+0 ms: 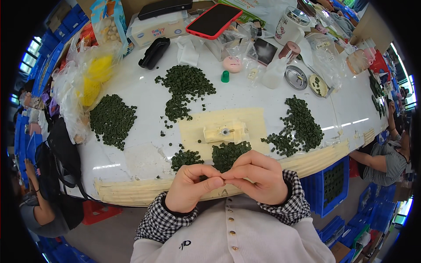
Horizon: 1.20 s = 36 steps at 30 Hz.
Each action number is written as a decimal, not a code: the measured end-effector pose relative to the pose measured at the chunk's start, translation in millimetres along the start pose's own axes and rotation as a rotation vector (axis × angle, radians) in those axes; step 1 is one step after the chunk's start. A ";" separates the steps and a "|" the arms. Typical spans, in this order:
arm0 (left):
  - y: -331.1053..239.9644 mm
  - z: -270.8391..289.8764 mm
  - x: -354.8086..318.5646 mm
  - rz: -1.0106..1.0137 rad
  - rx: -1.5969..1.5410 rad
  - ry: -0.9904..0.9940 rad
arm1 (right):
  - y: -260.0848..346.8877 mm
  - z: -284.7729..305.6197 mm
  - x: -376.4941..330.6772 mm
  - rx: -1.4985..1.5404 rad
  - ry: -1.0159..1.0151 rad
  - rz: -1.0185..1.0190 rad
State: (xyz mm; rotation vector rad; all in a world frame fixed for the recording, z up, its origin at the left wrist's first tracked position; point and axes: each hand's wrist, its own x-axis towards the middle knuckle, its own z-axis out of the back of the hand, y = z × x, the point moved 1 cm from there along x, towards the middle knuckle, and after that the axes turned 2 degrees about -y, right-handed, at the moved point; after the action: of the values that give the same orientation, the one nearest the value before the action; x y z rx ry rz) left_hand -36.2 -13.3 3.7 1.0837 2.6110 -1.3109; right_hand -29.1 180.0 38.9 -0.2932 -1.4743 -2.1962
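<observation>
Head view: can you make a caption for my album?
Left hand and right hand meet in a pinch beside heaps of small dark-green round pieces on a white table.

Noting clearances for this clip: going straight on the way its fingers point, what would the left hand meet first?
The left hand would most likely meet the right hand first; the ends of their fingers sit close together, though whether they touch is unclear.

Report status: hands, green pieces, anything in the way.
Left hand and right hand, fingertips together; anything held too small to tell. Dark green pieces heaped just beyond. Taped block farther out, hands clear.
</observation>
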 end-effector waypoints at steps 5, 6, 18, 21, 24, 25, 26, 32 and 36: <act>-5.6 -4.1 -1.6 -0.133 0.322 -0.093 | -0.4 2.0 0.9 -0.026 0.020 -0.012; -5.7 -4.2 -2.1 -0.137 0.331 -0.086 | -0.5 2.2 0.7 -0.018 0.028 -0.021; -6.9 -6.4 -3.1 -0.183 0.422 -0.099 | -6.0 -2.1 -3.4 0.007 -0.012 0.004; -7.6 -6.1 -2.7 -0.148 0.385 -0.087 | -5.5 -0.7 -2.9 0.021 -0.001 -0.002; -5.2 -2.9 -1.6 -0.140 0.337 -0.079 | -6.1 -1.0 -1.6 0.041 0.006 -0.003; -4.9 -2.1 -1.3 -0.142 0.325 -0.077 | -6.1 -1.1 -1.9 0.036 0.005 -0.006; -4.6 -1.8 -1.2 -0.144 0.314 -0.076 | -6.3 -1.3 -2.3 0.032 0.004 -0.010; -2.5 -3.2 -2.3 -0.156 0.316 -0.112 | -5.3 -2.0 -2.7 0.074 -0.011 -0.049; -3.0 -5.1 -2.4 -0.138 0.294 -0.130 | -4.5 -2.4 -3.1 0.070 -0.011 -0.056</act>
State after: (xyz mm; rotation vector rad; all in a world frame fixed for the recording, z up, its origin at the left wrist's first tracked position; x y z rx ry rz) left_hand -34.8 -12.3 9.9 0.8227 2.4916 -1.7740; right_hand -28.5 180.1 33.0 -0.2433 -1.5789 -2.1843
